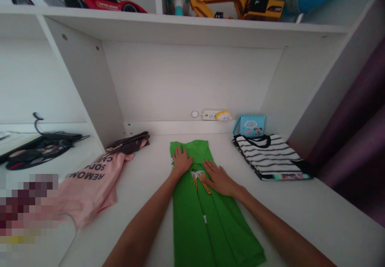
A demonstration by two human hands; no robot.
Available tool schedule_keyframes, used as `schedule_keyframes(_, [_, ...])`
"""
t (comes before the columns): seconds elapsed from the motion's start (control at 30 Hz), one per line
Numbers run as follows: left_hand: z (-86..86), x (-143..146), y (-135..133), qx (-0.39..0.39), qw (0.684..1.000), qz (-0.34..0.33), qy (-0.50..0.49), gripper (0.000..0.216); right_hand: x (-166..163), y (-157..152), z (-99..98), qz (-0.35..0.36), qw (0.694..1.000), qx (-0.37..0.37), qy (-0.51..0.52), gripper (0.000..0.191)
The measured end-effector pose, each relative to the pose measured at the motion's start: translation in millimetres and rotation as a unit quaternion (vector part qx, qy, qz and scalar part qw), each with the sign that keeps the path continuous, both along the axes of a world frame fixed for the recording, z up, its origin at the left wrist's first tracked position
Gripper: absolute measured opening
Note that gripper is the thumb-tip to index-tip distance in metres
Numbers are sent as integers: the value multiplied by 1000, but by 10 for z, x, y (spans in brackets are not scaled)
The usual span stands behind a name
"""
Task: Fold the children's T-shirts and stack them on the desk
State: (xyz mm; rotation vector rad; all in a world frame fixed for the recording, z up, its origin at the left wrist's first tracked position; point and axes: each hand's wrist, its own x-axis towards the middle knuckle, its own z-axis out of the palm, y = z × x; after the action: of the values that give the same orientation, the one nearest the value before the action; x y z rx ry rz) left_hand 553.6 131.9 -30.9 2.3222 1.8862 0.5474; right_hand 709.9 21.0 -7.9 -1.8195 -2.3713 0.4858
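A green shirt (192,227) lies lengthwise on the white desk, its sides folded inward into a long strip. A white and yellow print shows at its middle, and a small white tag lies lower down. My left hand (181,160) rests flat on the upper left part of the cloth, fingers stretched out. My right hand (221,178) presses on the right side beside the print, palm down with fingers spread. Neither hand grips the fabric. The shirt's lower end runs out of the bottom of the view.
Right of the shirt lies a stack of folded clothes topped by a striped shirt (264,152), with a blue desk calendar (252,125) behind. Left are a pink shirt (93,191) and dark folded cloth (128,142). A power strip (210,115) is on the back wall; toys stand on the shelf (192,24).
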Motion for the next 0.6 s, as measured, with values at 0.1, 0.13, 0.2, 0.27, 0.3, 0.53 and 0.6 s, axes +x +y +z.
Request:
schedule_keyframes(0.1, [109, 39, -6, 37, 999, -28, -12, 52, 101, -454, 27, 13, 1000, -2, 12, 71])
schedule_keyframes(0.13, [130, 67, -1, 52, 997, -60, -9, 51, 117, -580, 43, 22, 1000, 2, 14, 69])
schedule_keyframes(0.2, [138, 137, 24, 41, 991, -127, 5, 48, 104, -803, 73, 34, 999, 7, 16, 67])
schedule_keyframes(0.27, [99, 205, 67, -11, 987, -157, 22, 50, 49, -1011, 85, 35, 999, 3, 15, 68])
schedule_keyframes(0.3, [68, 232, 91, -34, 987, -156, 30, 53, 18, -1117, 75, 30, 999, 3, 12, 69])
schedule_keyframes(0.53, [-9, 252, 215, -40, 993, -97, 55, 84, 89, -1803, -394, 79, 992, 101, 0, 71])
schedule_keyframes(0.6, [71, 250, 178, -51, 994, -80, 56, 91, 178, -1938, -511, 93, 987, 128, 0, 63])
